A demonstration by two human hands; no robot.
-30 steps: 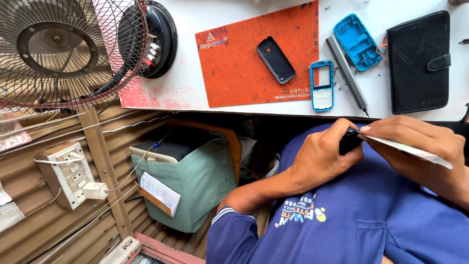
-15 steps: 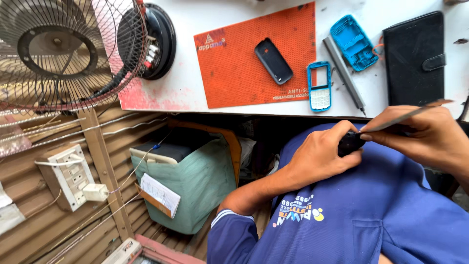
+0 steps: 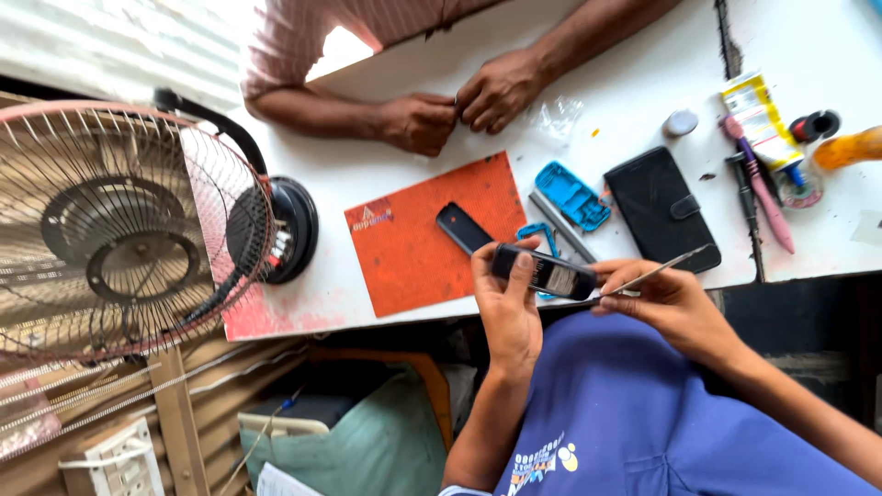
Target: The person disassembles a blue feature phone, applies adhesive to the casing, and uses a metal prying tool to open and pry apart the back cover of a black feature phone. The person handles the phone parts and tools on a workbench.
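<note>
Phone body [image 3: 544,273], small and dark, sits gripped in your left hand [image 3: 508,308] just above the white surface [image 3: 643,83] edge; your right hand [image 3: 663,301] pinches thin metal tweezers [image 3: 663,269] in its fingers, tip beside the phone, with an orange mat [image 3: 413,243] and blue phone casing [image 3: 571,195] beyond

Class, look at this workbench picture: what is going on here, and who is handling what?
A person in a blue shirt holds a small dark phone in the left hand and thin metal tweezers in the right hand, tip near the phone's end. On the white table lie an orange mat, a black phone back, a blue phone shell and a black wallet case. Another person's hands rest across the table.
</note>
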